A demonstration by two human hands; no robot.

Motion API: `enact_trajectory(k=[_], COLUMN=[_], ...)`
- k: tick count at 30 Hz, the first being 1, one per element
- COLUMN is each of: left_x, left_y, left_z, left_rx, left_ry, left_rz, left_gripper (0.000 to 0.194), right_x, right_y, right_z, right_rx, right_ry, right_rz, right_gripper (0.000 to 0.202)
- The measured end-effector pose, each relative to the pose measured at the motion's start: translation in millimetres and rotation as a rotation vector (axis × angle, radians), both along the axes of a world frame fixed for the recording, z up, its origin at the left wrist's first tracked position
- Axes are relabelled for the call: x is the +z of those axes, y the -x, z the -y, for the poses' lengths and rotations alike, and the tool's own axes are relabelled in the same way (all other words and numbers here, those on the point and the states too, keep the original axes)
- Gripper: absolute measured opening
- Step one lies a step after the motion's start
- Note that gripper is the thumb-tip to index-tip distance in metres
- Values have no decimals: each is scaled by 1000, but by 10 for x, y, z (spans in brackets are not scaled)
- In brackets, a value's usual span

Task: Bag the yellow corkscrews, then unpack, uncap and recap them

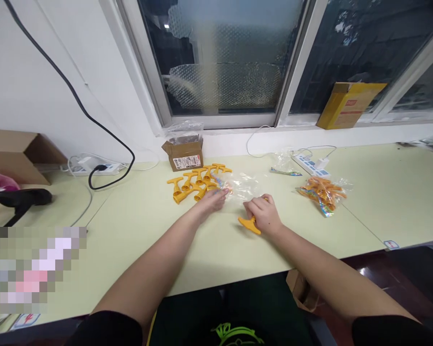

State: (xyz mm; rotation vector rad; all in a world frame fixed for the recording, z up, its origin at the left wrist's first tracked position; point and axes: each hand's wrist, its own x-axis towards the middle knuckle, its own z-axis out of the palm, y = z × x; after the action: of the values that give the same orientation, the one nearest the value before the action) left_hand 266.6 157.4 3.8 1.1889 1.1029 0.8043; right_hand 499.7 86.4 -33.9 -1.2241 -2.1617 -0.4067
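Near the middle of the pale green table [130,250], my left hand [213,199] is closed on the edge of a clear plastic bag [243,185] with a coloured strip. My right hand [263,213] is wrapped round a yellow T-shaped piece [250,225], whose crossbar sticks out below the fingers on the near side. Several more yellow T-shaped pieces [186,185] lie grouped behind and to the left of my left hand. Off to the right sits a filled clear bag [323,192] of similar orange-yellow pieces.
A small open cardboard box [185,156] stands behind the yellow pieces. Another clear bag [286,170] and a power strip [311,166] lie at the back right. A black cable [110,185] and a large box [18,151] are at left.
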Motion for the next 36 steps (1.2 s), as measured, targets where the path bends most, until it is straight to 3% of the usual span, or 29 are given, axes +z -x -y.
enact_trajectory(k=[3,5,9,11,14,17,21,25,29,36], left_x=[44,52,50,48,21,-56,-188,-267,-253,-208], left_y=[87,175,378,461,519,518,551,671,729,605], left_z=[22,44,74,83,105,131,130,65,36,152], left_rx=[-9,55,87,74,78,118,126,125,163,182], left_ry=[113,87,18,-18,-56,-59,-13,-7,-53,-127], left_rz=[91,150,189,153,99,110,176,203,106,53], left_gripper=[60,57,58,67,77,76,67,59,52,51], right_x=[-8,-4,116,244,435,494,363,242,249,322], right_y=[76,57,-91,-156,-165,-79,-8,-111,-211,-175], right_z=[107,93,-70,-174,-314,-408,-447,-415,-374,-353], right_rx=[196,225,0,-78,27,165,183,155,232,314], right_ry=[-30,9,149,306,669,905,979,1025,1073,1168], right_rz=[31,-72,-644,-972,-1263,-1278,-1263,-1401,-1509,-1402], right_gripper=[24,23,14,23,39,45,39,40,43,40])
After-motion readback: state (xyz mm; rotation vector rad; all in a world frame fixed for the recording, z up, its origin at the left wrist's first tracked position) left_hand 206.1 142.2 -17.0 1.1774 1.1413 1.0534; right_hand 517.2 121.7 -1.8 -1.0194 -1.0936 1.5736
